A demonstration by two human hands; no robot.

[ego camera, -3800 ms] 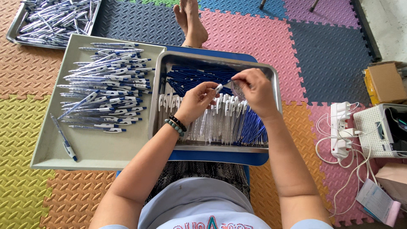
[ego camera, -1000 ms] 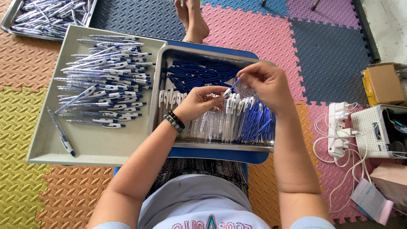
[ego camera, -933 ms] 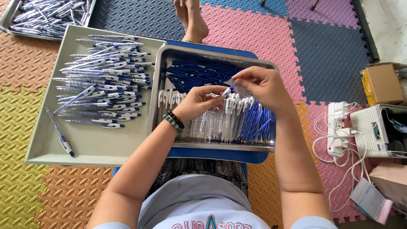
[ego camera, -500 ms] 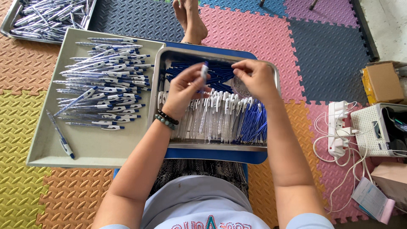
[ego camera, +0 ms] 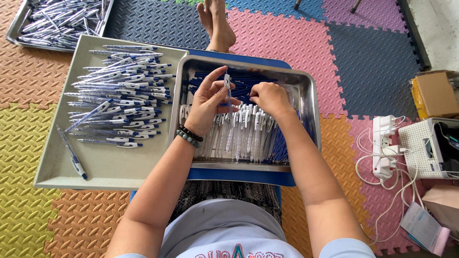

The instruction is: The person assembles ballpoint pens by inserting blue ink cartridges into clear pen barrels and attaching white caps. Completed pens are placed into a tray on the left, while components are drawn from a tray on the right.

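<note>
Left hand (ego camera: 206,102): held above the steel tray, thumb and fingers pinching a clear pen barrel (ego camera: 228,93) that hangs upright, its white end up.
Right hand (ego camera: 270,98): just beside the left, fingers curled down into the tray among the loose parts; what they grip, if anything, cannot be told.
Steel tray (ego camera: 310,110): rests on a blue board (ego camera: 241,176) over the person's lap; dark blue refills (ego camera: 248,79) fill its far half, clear barrels with white clips (ego camera: 244,134) its near half.
Grey tray (ego camera: 110,167): to the left, touching the steel tray; it carries a heap of finished blue-and-white pens (ego camera: 125,93), with one pen (ego camera: 71,153) lying apart near its left edge.
Wrist: a beaded bracelet (ego camera: 190,136) on the left arm.
Floor: coloured foam mats (ego camera: 28,200); a second tray of pens (ego camera: 60,21) at the far left; a power strip (ego camera: 384,148) and a cardboard box (ego camera: 436,94) on the right.
</note>
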